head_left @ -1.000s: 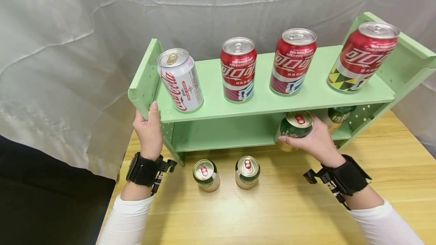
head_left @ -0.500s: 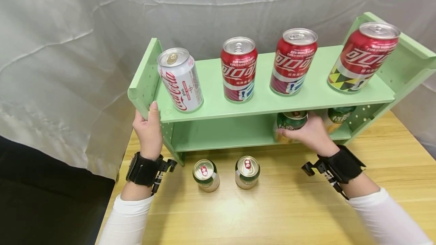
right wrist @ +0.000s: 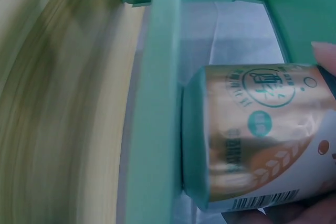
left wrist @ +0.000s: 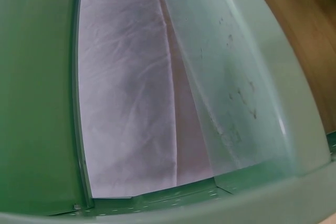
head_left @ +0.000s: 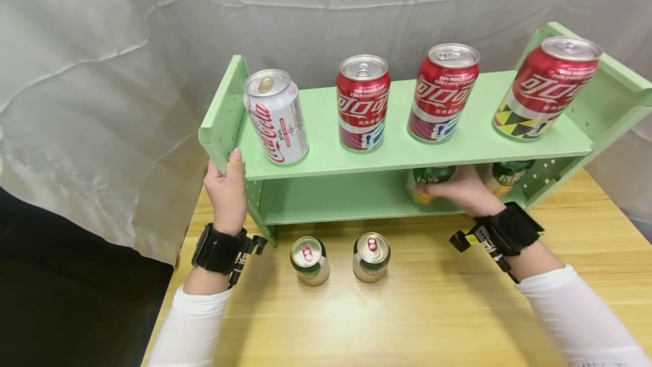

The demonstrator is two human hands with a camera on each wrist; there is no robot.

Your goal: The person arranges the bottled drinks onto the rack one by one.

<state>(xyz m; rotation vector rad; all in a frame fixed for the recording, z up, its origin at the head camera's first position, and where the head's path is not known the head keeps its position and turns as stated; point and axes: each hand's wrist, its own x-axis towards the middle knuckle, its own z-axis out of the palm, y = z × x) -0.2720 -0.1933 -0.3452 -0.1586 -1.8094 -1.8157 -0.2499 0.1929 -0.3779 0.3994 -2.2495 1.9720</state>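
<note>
A white Coca-Cola can and three red cans stand in a row along the top board. Two green cans stand side by side on the wooden tabletop. A grey cloth hangs behind.

Wooden table carrying a green two-tier shelf at its back edge, two green cans upright before the shelf's left half, four cola cans along the top tier, green cans on the lower tier's right end
</note>
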